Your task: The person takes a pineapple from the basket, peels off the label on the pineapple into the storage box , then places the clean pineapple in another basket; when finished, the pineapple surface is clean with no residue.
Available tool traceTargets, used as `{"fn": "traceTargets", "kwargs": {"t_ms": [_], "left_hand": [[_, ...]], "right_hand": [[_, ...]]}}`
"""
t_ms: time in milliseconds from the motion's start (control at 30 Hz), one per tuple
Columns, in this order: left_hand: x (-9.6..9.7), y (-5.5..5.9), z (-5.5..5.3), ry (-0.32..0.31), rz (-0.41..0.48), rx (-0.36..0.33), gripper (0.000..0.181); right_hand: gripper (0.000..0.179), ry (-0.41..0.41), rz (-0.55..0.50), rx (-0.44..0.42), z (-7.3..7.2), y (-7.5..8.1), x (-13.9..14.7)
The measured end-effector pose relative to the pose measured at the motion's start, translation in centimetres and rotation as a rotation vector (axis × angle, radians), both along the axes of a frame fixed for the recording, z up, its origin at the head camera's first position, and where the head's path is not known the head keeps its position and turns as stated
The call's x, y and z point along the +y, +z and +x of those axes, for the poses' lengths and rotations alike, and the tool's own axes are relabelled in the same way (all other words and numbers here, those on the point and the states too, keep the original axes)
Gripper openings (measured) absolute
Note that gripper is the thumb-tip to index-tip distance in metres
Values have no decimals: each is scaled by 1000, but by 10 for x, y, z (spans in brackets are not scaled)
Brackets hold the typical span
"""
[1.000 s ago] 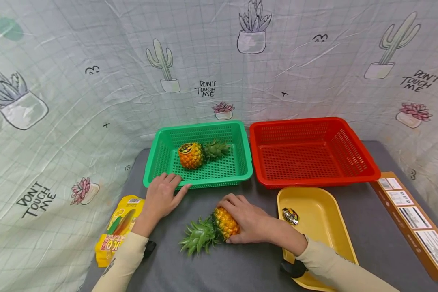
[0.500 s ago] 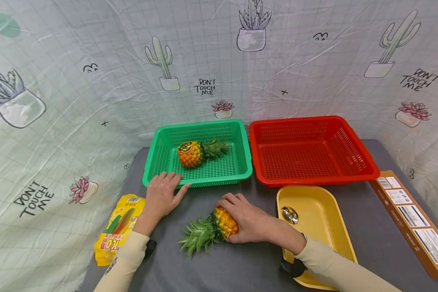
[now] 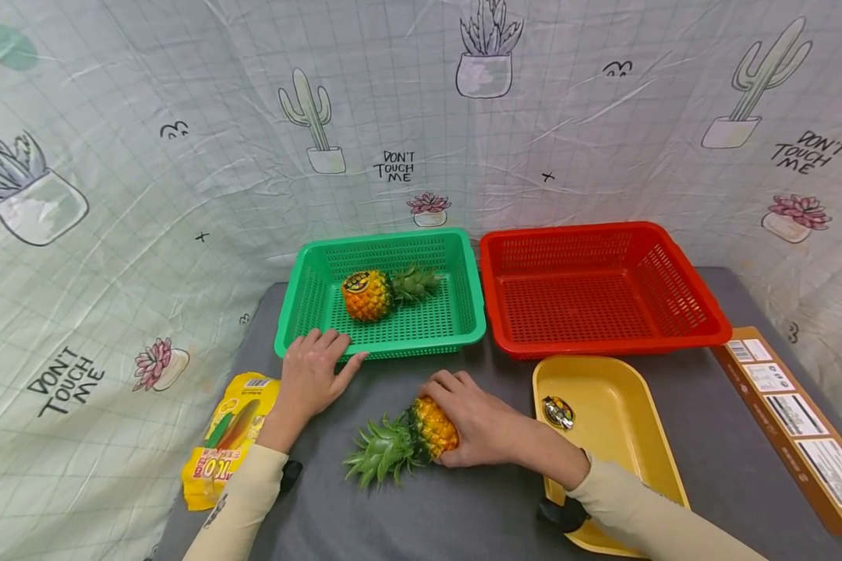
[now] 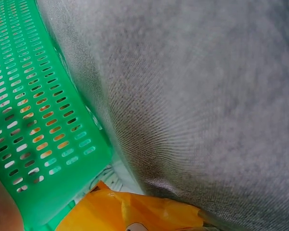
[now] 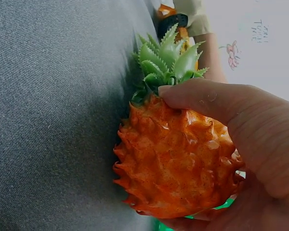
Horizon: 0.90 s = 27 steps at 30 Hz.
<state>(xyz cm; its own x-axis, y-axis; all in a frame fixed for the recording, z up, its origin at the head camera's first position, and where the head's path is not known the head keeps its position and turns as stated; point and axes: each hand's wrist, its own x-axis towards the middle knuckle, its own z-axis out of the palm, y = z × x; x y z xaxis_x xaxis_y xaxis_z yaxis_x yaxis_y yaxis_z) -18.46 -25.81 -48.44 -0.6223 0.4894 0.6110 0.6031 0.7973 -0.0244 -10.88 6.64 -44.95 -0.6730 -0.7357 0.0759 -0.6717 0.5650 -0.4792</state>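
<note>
My right hand [image 3: 480,421] grips a small pineapple [image 3: 435,427] that lies on its side on the grey cloth, its green crown pointing left. The right wrist view shows the thumb pressed along the orange body [image 5: 176,159] just below the leaves [image 5: 166,60]; the other fingers are mostly hidden behind the fruit. My left hand [image 3: 313,374] rests its fingers on the front rim of the green basket [image 3: 428,348], thumb spread out to the right. A second pineapple [image 3: 367,296] with a dark sticker lies inside that basket.
A red basket [image 3: 606,345] stands right of the green one. Nearer me is a yellow tray [image 3: 613,413] holding a small shiny dark-and-yellow item [image 3: 558,413]. A brown box [image 3: 793,428] lies far right, a yellow bag [image 3: 228,440] far left beneath my left forearm. Printed cloth hangs behind.
</note>
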Motion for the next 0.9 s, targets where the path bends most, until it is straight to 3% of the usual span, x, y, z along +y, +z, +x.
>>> {"fn": "traceTargets", "kwargs": {"t_ms": [267, 900], "left_hand": [[1, 0, 1, 18, -4, -3, 52], [1, 2, 2, 28, -11, -28, 49]], "right_hand": [[78, 1, -13, -8, 1, 0, 1], [77, 5, -46, 19, 2, 6, 2]]}}
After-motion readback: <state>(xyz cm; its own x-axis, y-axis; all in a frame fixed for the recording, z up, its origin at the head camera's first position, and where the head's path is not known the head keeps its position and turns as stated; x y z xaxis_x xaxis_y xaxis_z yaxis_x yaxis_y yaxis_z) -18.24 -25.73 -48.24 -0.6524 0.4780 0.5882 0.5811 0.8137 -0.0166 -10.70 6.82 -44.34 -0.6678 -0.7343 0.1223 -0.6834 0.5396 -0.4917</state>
